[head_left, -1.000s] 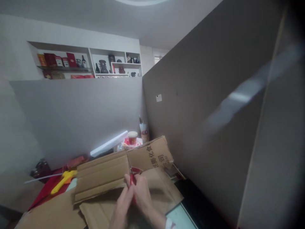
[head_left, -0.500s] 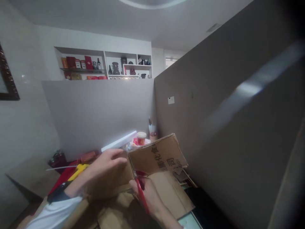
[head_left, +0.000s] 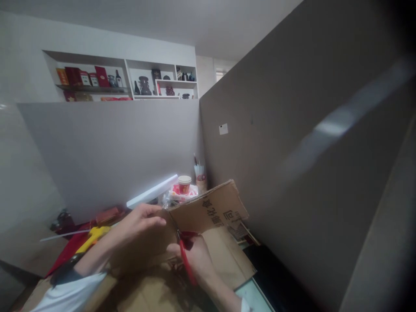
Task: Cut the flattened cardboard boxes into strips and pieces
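Observation:
An opened cardboard box [head_left: 208, 210] with printed characters on one flap fills the lower middle. My right hand [head_left: 195, 258] is wrapped round the red handles of scissors [head_left: 186, 260], whose blades are at the corner between the printed flap and the left panel. My left hand [head_left: 143, 221] rests at the top edge of the left panel, left of the scissors, with thumb and fingers apart; the fingertips touch the cardboard near the corner.
Behind the box stand a paper cup [head_left: 184, 184], a holder with brushes [head_left: 200, 177] and a long white roll [head_left: 152, 191]. A yellow tool [head_left: 94, 236] lies at the left. Grey partitions [head_left: 130, 143] rise behind and at the right.
The view has turned slightly to the right, so the scene sits further left. The scissors stay in my right hand at the box corner, and my left hand stays by the panel's top edge.

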